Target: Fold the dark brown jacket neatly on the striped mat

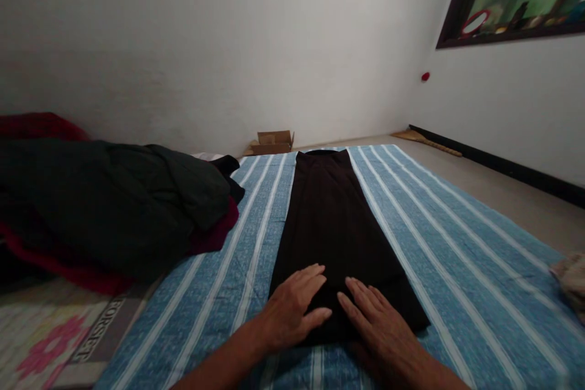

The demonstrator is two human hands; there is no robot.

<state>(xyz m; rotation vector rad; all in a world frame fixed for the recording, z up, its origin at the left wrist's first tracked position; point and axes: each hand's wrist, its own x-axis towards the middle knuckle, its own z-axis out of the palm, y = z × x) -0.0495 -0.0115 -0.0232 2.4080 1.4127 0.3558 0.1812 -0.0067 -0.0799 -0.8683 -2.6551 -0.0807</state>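
Clothes [114, 207] heaped well left of the fingers; left hand [292, 308] flat, fingers spread, grasping nothing, on the near end of the dark garment [331, 219]; right hand [381, 320] likewise flat just beside it; garment stretches beyond the fingertips along the striped sheet [457, 256].

There is 1 view, from a camera worn on the person's head. It sits low and close over the striped bed sheet [457, 237], looking forward and down along the dark garment [333, 219] toward the white wall [228, 42]. Both hands lie at the bottom edge, very near the lens. The right wall [503, 97] runs alongside.
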